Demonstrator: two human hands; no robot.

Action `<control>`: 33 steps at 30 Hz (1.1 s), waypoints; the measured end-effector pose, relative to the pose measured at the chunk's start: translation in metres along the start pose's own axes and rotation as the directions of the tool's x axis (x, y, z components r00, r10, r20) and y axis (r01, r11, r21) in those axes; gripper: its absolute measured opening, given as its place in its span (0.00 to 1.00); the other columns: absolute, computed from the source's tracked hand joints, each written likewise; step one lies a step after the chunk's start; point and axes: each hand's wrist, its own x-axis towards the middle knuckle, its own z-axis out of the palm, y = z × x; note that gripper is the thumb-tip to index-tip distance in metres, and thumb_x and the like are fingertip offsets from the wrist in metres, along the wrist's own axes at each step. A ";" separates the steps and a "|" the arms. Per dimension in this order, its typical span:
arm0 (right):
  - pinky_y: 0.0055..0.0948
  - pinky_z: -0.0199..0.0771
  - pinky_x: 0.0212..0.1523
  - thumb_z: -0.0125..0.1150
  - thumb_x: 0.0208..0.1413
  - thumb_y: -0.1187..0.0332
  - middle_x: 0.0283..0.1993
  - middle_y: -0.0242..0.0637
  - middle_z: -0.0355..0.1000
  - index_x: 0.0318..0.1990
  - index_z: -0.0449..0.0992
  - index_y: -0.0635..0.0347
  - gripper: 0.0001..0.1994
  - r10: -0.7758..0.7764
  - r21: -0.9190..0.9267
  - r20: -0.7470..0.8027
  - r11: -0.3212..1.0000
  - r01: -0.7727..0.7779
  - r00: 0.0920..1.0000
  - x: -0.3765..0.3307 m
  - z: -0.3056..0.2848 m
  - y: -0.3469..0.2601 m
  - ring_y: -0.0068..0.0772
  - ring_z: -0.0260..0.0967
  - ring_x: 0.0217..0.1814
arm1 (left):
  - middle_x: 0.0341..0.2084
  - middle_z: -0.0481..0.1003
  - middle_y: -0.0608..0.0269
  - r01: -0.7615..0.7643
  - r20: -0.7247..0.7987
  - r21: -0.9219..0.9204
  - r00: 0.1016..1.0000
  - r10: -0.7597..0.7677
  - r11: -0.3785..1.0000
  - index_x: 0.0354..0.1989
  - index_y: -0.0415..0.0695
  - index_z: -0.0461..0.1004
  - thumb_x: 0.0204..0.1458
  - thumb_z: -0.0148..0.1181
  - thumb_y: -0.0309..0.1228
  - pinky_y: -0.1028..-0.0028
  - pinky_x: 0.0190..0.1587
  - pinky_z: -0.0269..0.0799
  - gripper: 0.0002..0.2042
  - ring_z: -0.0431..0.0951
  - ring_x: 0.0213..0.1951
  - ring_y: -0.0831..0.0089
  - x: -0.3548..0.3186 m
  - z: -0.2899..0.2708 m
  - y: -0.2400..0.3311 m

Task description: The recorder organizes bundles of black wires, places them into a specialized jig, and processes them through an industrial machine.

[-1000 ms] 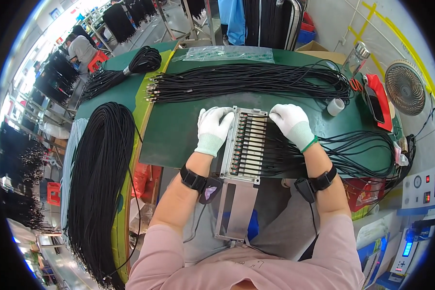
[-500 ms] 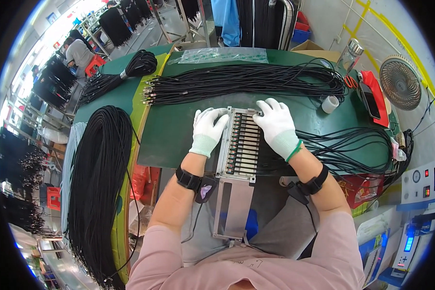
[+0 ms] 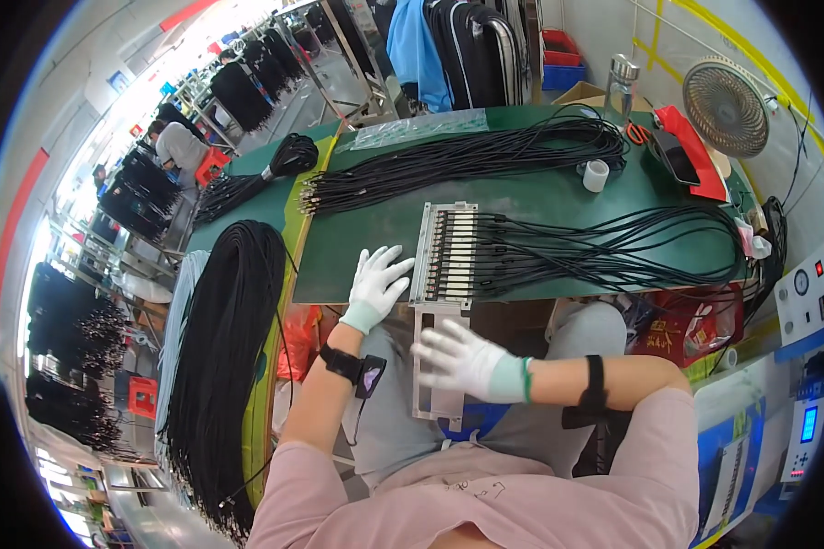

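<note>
A metal fixture (image 3: 423, 261) lies at the table's front edge, with a row of cable ends seated side by side in its slots. Black cables (image 3: 604, 240) run from it to the right and loop back. My left hand (image 3: 375, 288), in a white glove, is just left of the fixture, fingers spread and holding nothing; whether a fingertip touches the frame I cannot tell. Over the metal plate (image 3: 426, 403) that extends from the fixture toward my lap is my gloved right hand (image 3: 467, 360), slightly blurred, fingers apart, nothing in it.
Behind the fixture lies a long cable bundle (image 3: 467, 160); a thick black bundle (image 3: 220, 339) hangs at the left. At the right are a white roll (image 3: 595, 176), orange-handled scissors (image 3: 636, 134), a phone (image 3: 676, 158), a bottle (image 3: 621, 87) and a fan (image 3: 727, 107).
My right hand has left the fixture's upper right corner and come down over the lower plate. My left hand has slid down off its upper left side. The view has shifted.
</note>
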 end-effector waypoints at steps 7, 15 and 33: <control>0.56 0.52 0.67 0.55 0.49 0.65 0.64 0.44 0.63 0.55 0.71 0.44 0.22 -0.204 -0.019 -0.043 0.979 0.204 0.978 0.011 -0.004 -0.013 0.47 0.56 0.69 | 0.61 0.65 0.54 0.015 0.053 0.009 0.998 -0.015 1.000 0.57 0.55 0.73 0.55 0.54 0.39 0.50 0.69 0.42 0.20 0.60 0.64 0.54 0.003 -0.004 -0.001; 0.40 0.74 0.43 0.63 0.49 0.71 0.41 0.45 0.75 0.53 0.70 0.64 0.22 0.740 0.690 -0.378 0.626 -0.363 0.556 0.044 -0.059 0.064 0.48 0.73 0.39 | 0.59 0.66 0.53 0.018 0.013 -0.001 1.000 -0.018 1.000 0.54 0.53 0.75 0.53 0.55 0.38 0.48 0.68 0.43 0.19 0.61 0.63 0.51 0.000 0.002 -0.004; 0.51 0.39 0.72 0.55 0.52 0.39 0.70 0.62 0.49 0.64 0.57 0.73 0.45 0.773 -0.145 0.057 0.632 -0.761 0.632 0.076 0.008 0.121 0.59 0.45 0.74 | 0.55 0.69 0.49 -0.046 -0.082 -0.077 0.996 0.039 0.996 0.49 0.49 0.78 0.49 0.58 0.32 0.47 0.68 0.46 0.17 0.64 0.59 0.49 0.005 -0.015 0.003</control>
